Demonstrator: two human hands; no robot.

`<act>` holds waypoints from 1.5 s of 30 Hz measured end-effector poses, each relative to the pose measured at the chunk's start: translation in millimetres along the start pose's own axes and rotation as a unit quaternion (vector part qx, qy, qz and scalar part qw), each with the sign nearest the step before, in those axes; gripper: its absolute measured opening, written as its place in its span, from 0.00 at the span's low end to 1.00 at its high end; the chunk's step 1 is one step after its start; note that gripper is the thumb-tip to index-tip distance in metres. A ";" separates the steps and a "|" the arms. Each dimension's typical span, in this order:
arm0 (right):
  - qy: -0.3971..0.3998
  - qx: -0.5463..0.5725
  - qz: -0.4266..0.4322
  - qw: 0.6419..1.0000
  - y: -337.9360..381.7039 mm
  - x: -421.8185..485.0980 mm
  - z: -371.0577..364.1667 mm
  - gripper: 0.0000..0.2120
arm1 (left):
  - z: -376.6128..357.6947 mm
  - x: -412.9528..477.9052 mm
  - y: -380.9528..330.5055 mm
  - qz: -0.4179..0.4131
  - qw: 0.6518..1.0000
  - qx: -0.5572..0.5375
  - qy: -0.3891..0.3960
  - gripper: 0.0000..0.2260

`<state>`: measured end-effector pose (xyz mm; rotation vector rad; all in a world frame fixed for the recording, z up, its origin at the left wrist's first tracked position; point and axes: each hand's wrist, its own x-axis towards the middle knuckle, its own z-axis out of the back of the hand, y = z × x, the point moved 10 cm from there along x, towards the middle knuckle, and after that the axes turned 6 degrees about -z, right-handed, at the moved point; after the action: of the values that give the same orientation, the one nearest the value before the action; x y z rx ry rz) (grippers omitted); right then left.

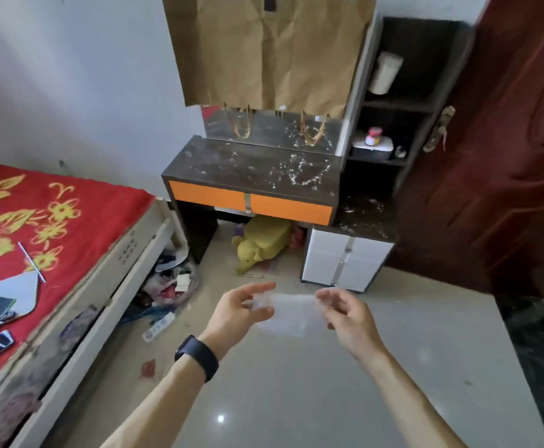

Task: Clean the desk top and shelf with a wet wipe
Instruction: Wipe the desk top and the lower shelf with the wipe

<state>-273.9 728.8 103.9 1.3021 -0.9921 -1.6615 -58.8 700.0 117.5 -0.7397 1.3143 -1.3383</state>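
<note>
wet wipe (293,307): blurred, held taut above floor (296,389), well apart from bench (248,163) | left hand (241,310): pinching its left edge | right hand (349,318): pinching its right edge | bench top: dark, white-speckled | shelf (393,105): adjoins bench's right side

The wall (86,76) is pale and plain. The floor (296,383) is shiny grey tile with a small bright spot of light on it. A black strip (535,367) runs near the dark red door (506,156). On the left stands a bed (109,286) with a red blanket (80,202) with yellow flowers. Against the wall stands a dark worktop (251,166) with white specks on it and orange drawers (251,203) under it. Beside it are a low white cabinet (345,257) and a tall dark shelf (403,105). Brown paper (270,50) covers most of the mirror (270,130). A yellow soft toy (261,244) lies under the worktop.
</note>
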 end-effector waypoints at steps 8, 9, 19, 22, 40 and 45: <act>0.079 -0.138 0.069 0.985 92.3 79.9 -115.8 0.09 | 147.7 61.3 0.6 -0.043 0.985 0.108 -0.127 0.11; 0.101 -0.158 0.060 0.980 95.9 90.8 -126.4 0.13 | 159.2 69.3 0.0 -0.043 0.983 0.116 -0.135 0.11; 0.052 -0.266 0.185 0.945 179.7 238.1 -194.0 0.06 | 261.4 200.0 -24.6 -0.053 0.947 0.280 -0.149 0.06; 0.080 -0.205 0.158 0.963 198.1 294.5 -213.0 0.12 | 283.2 249.1 -23.3 -0.021 0.990 0.091 -0.102 0.08; 0.180 -0.349 0.060 0.918 204.8 548.0 -354.6 0.08 | 384.1 472.3 74.8 0.120 0.958 0.241 -0.098 0.10; 0.174 -0.401 0.056 0.898 220.2 639.3 -424.3 0.05 | 437.4 528.4 120.0 0.166 0.962 0.166 -0.139 0.12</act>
<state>62.6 12.2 1.7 0.8915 -0.1092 -1.4316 255.7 98.0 -36.0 -0.4315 0.9115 -1.0993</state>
